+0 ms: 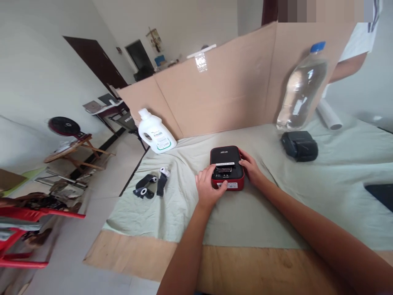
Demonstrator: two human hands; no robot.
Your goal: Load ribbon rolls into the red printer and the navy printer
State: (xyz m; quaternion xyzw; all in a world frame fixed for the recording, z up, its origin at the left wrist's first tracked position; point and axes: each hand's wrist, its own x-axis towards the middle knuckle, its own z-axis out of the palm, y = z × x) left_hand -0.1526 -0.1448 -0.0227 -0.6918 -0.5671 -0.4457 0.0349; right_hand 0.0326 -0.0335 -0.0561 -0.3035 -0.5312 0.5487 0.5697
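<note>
A boxy red and black device [225, 155] rests on the pale green cloth [254, 221], its dark top facing up with white lettering and a recessed slot in it. On its left side my left hand [208, 186] is closed against it, fingers at the upper edge and thumb at the front near a white label. My right hand [251, 167] holds the opposite side, with some fingertips hidden behind it. To the left lie several small black pieces [144, 192] with white round parts; I cannot tell their kind.
Behind stands a cardboard panel [215, 94]. A white jug [156, 135] is at back left; a big clear bottle [302, 90] with a blue cap, a black case-like object [299, 145] and a white tube [330, 114] are at right. A person's arm [350, 67] shows behind the panel.
</note>
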